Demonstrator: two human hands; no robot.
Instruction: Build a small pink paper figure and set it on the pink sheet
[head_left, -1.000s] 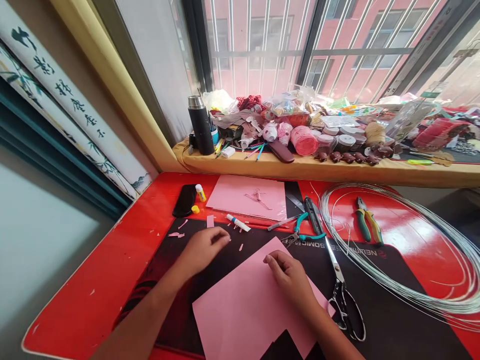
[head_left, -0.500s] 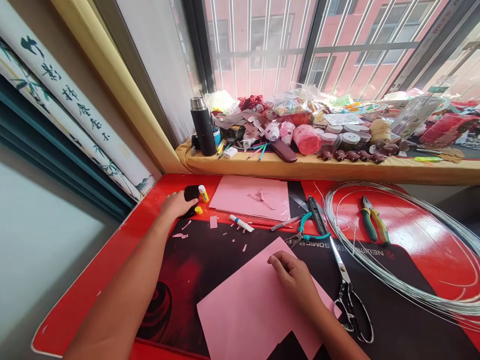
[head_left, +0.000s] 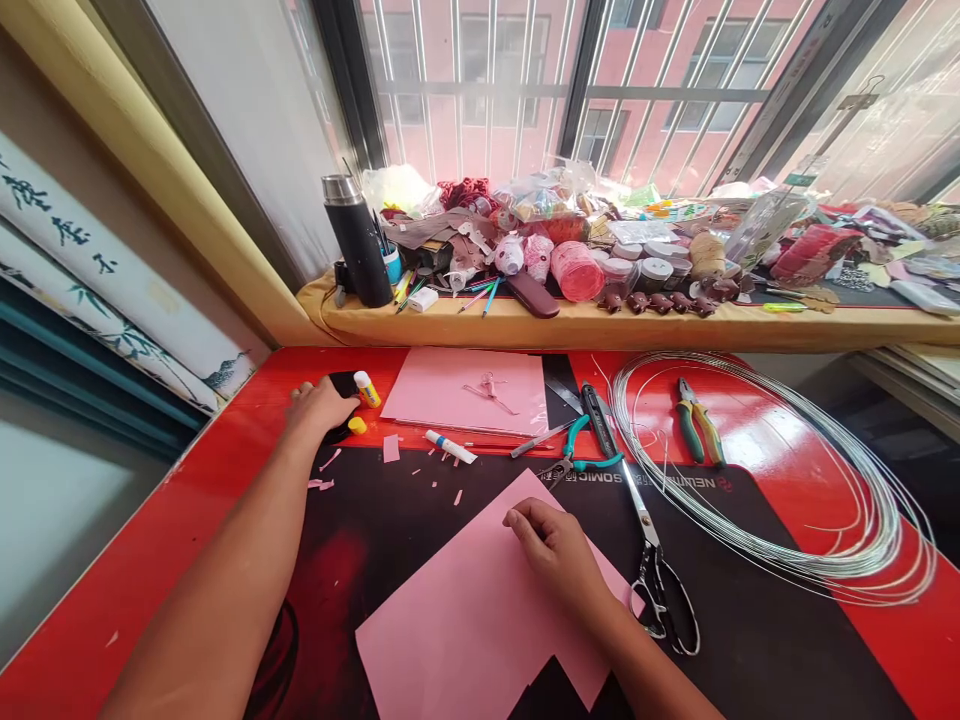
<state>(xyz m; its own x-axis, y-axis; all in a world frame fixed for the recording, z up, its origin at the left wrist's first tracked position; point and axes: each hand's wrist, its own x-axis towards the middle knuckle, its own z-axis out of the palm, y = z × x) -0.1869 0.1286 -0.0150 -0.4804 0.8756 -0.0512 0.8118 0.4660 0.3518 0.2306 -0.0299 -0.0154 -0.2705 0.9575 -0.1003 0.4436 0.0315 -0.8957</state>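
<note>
My left hand (head_left: 319,408) is curled against a black object (head_left: 345,384) at the left back of the red desk, partly hidden by the fingers. Beside it stand a yellow-and-white glue stick (head_left: 367,389) and its yellow cap (head_left: 357,426). Over a large pink sheet (head_left: 457,590) with a notch in its lower edge is my right hand (head_left: 546,532), thumb and forefinger pressed together; anything between them is too small to make out. Another stack of pink paper (head_left: 420,385) lies behind, with a small pink wire figure (head_left: 489,386) on top.
Scissors (head_left: 651,545), a black cutter (head_left: 598,418), teal pliers (head_left: 576,445) and green-yellow pliers (head_left: 697,425) lie to the right, with a large wire coil (head_left: 817,560). Paper scraps and a white tube (head_left: 450,447) lie mid-desk. A black flask (head_left: 360,245) stands on the cluttered sill.
The view has swung to the right, so everything appears shifted left. My left hand remains at the black object, and my right hand remains over the pink sheet, fingers still together.
</note>
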